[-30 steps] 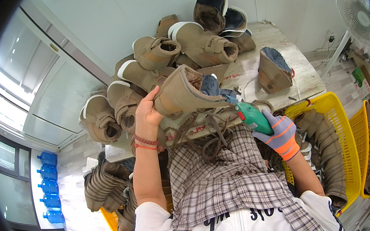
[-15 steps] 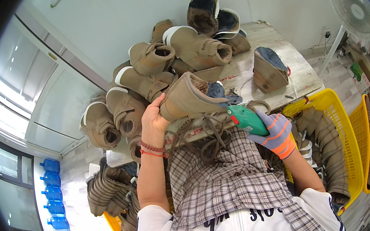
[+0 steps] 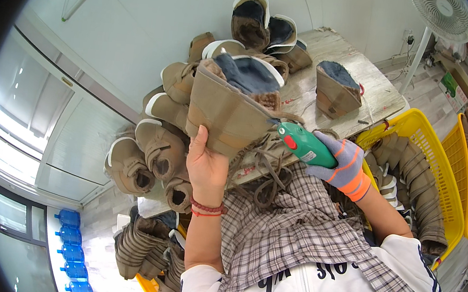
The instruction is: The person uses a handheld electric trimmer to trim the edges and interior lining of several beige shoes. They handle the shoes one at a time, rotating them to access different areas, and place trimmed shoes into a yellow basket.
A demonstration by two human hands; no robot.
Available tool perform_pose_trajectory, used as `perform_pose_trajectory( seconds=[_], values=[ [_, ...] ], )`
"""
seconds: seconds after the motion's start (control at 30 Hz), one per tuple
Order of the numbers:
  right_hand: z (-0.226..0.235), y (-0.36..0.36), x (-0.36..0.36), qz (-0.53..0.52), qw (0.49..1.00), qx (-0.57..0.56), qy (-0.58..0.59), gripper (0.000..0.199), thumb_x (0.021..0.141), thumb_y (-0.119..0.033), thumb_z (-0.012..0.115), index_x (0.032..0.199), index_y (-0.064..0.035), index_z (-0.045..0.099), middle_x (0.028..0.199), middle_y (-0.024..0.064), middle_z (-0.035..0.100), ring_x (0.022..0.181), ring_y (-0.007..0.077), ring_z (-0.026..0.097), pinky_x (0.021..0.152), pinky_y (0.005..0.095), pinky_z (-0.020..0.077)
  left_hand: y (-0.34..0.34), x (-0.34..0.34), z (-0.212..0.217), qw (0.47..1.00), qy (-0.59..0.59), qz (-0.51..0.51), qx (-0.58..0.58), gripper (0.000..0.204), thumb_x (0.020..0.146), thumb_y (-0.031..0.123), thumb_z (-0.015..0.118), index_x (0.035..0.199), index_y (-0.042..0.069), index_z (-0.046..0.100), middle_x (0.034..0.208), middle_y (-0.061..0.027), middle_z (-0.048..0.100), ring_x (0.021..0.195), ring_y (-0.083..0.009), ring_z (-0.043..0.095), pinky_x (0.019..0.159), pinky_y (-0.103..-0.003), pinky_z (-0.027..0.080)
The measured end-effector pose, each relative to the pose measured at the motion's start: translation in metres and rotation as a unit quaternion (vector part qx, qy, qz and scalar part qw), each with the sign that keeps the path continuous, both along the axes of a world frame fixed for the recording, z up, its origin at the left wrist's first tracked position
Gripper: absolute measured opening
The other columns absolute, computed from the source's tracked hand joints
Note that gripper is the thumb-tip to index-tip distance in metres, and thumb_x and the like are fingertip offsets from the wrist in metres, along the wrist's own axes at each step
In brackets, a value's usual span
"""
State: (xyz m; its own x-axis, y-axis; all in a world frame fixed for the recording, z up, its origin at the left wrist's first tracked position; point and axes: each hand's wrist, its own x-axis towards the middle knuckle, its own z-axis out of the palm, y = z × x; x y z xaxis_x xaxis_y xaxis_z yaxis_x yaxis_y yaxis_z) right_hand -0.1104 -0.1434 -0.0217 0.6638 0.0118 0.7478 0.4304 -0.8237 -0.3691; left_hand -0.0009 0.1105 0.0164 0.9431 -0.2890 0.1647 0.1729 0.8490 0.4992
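My bare left hand (image 3: 208, 157) grips a brown boot upper (image 3: 226, 115) from below and lifts it over the table. The upper has a dark blue fleecy lining, brown fuzzy lining and a white toe edge. In a grey and orange glove, my right hand (image 3: 342, 165) is closed round green electric scissors (image 3: 308, 145) with a red button. Their tip meets the right-hand edge of the upper; the exact cutting point is too small to make out. Trimmed brown strips (image 3: 268, 179) dangle at the table edge below the tool.
More boot uppers (image 3: 167, 147) are heaped left and behind. A single upper (image 3: 338, 91) stands on the worn table (image 3: 370, 63). At right are yellow baskets (image 3: 415, 123) with stacked uppers, and a white fan (image 3: 442, 17). Blue water bottles (image 3: 76, 252) line the lower left.
My left hand has turned the upper so its outer side faces me and its lining opens upward and away. The scissors have shifted slightly left, staying at its edge.
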Motion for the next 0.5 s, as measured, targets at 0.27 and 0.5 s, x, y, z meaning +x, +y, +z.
perform_pose_trajectory(
  seconds=[0.27,0.5],
  values=[
    [0.011,0.011,0.005,0.071,0.968,0.198,0.134,0.059,0.065,-0.031,0.079,0.113,-0.0022,0.06,0.082,0.0113,0.067,0.068,0.0186,0.065,0.063,0.0274,0.05,-0.012,-0.004,-0.015,0.987,-0.129,0.024,0.098,0.043,0.089,0.003,0.051,0.131,0.007,0.043,0.131,-0.0074,0.047,0.121,-0.0245,0.044,0.104,-0.045,0.031],
    [0.005,0.016,0.009,0.1,0.917,0.341,0.179,0.057,0.07,-0.025,0.078,0.117,-0.0001,0.056,0.088,0.0064,0.067,0.075,0.0066,0.06,0.068,0.0227,0.0492,-0.017,0.003,-0.047,0.941,-0.217,0.059,0.253,0.032,0.088,0.001,0.055,0.119,0.0,0.054,0.12,-0.0067,0.056,0.109,-0.0169,0.052,0.097,-0.032,0.037]
  ],
)
